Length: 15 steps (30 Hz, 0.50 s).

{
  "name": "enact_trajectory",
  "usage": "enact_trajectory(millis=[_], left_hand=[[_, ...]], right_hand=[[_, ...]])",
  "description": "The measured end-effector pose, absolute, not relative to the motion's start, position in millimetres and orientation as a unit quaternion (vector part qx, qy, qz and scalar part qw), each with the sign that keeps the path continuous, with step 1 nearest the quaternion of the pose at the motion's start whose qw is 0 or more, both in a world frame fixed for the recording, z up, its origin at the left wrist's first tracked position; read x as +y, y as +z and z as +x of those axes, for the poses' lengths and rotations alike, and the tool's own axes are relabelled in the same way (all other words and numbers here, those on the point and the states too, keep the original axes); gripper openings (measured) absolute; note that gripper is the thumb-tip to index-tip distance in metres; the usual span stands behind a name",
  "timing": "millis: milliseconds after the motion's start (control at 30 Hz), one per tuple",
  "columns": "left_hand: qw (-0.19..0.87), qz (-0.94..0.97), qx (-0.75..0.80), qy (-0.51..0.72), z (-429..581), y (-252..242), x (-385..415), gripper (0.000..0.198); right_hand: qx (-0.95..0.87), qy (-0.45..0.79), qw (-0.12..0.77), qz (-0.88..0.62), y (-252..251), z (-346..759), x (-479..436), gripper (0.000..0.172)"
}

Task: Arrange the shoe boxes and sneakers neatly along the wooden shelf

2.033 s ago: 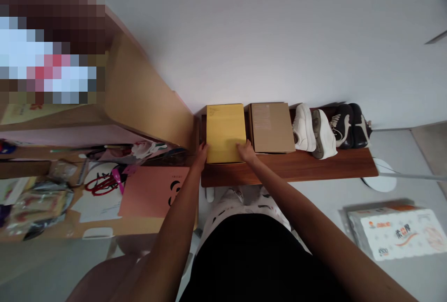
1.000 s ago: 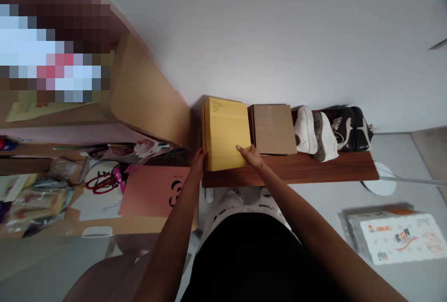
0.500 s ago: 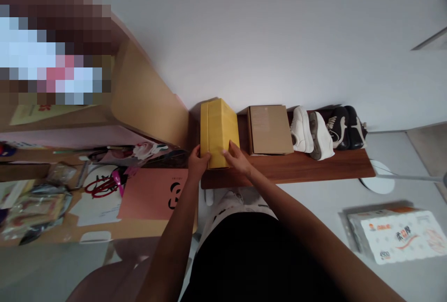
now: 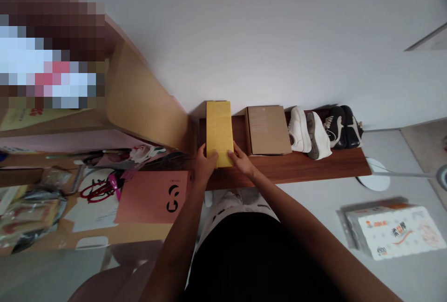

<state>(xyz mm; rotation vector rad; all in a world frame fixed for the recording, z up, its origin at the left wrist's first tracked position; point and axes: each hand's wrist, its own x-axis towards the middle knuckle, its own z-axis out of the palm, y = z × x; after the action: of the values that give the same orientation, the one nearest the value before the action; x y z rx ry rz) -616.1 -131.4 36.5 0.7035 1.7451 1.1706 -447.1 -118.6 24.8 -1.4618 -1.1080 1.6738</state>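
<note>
Okay, yellow box has just gone from broad face up to narrow face up; half a second ago it was tilted partway. Means it takes less width on the wooden shelf, so the gap to the brown box is wider (bare wood shows between). Looks like a reorientation, nearly done, I'd judge. Long axis runs from the wall toward the person, roughly square to the shelf's length; near end points at the wearer. Box is at the shelf's left end. Left hand is partly closed around the near left corner, thumb on top; right hand grips the near right side, half curled. Can't tell if the underside sits flat.
</note>
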Motion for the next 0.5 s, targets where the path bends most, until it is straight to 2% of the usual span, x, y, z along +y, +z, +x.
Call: enact_trajectory(millis=[200,333,500], left_hand=[[0.445,0.3,0.715,0.448,-613.6,39.8,-133.0,0.064],[0.441,0.294,0.712,0.461,-619.2,29.8,-130.3,0.043],[0.441,0.263,0.735,0.442,-630.2,-5.3,-124.4,0.021]], right_hand=[[-0.43,0.624,0.336,-0.559,30.8,-445.6,-120.8,0.084],[-0.443,0.615,0.353,-0.549,31.9,-435.3,-120.6,0.084],[-0.471,0.588,0.366,-0.547,30.1,-415.1,-121.6,0.087]])
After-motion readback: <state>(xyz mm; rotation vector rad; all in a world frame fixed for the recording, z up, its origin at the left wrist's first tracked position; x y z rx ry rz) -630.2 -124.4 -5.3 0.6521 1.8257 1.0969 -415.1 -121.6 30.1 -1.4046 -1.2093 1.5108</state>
